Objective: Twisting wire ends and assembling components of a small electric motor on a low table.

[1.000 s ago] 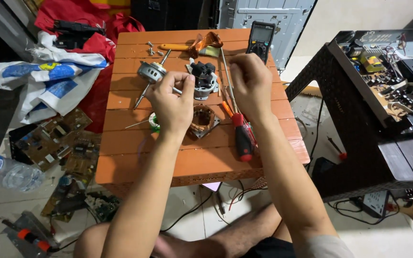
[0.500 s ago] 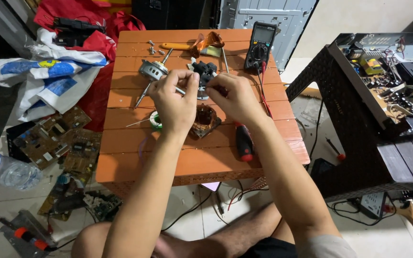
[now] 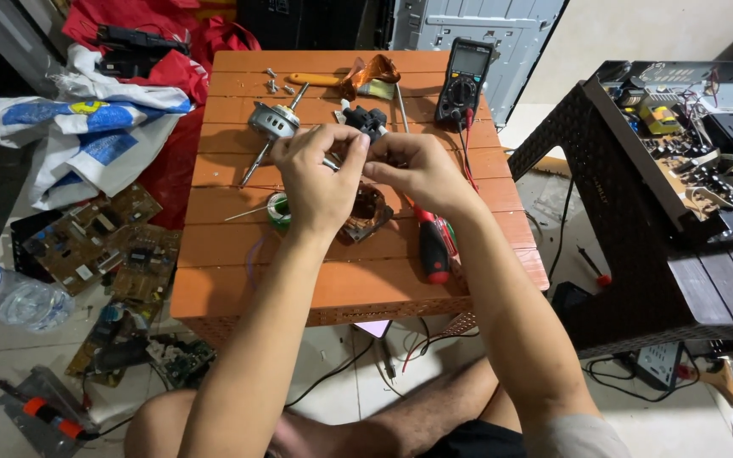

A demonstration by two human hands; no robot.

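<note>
both hands meet above the middle of the orange slatted counter (image 3: 299, 280). your left hand (image 3: 316, 174) and right hand (image 3: 417, 170) pinch a small metal part (image 3: 358, 151) between the fingertips, fingers curled tight on it; what the part is exactly, cannot tell, it's mostly hidden by your fingers. it sits in the air just above the copper-wound stator (image 3: 366, 214), near the black motor housing (image 3: 365, 120).

risks: the part is tiny and held by fingertips only, so a slip likely drops it into the stator windings or off the counter edge to the cluttered floor with the circuit boards (image 3: 99, 246). your right wrist hangs just over the red-handled screwdriver (image 3: 434, 246), so a nudge could roll it off. the multimeter (image 3: 464, 80) leads trail near your right forearm and could snag.

versus a second ago: your right hand was up by the multimeter, apart from the left; now it has come down and joined the left on the part. rotor with shaft (image 3: 271, 123) hasn't moved.
</note>
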